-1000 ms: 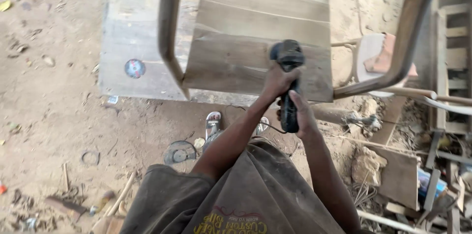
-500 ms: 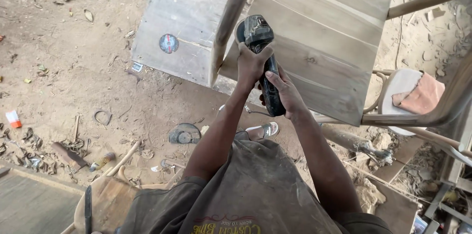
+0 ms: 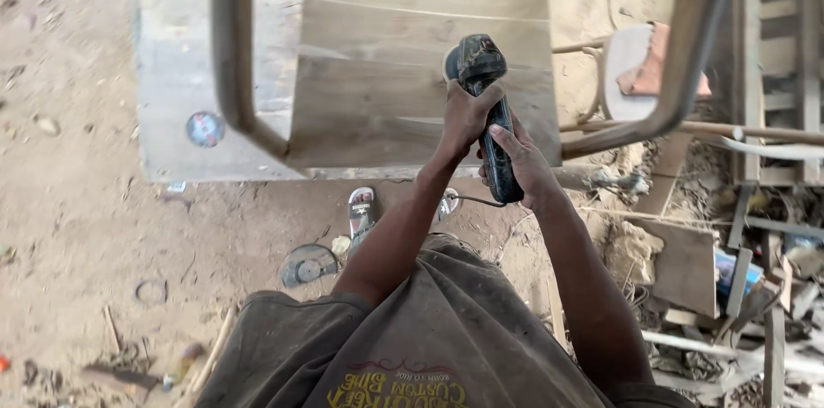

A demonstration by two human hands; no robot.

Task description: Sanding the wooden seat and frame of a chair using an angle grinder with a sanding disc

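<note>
head view | angle grinder over the near right part of the wooden chair seat, long axis running from seat edge toward the person | left hand clamped behind its head, nearer the seat | right hand wrapped on the rear handle

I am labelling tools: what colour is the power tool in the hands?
Black and dusty, the power tool shows best in the head view.
</note>
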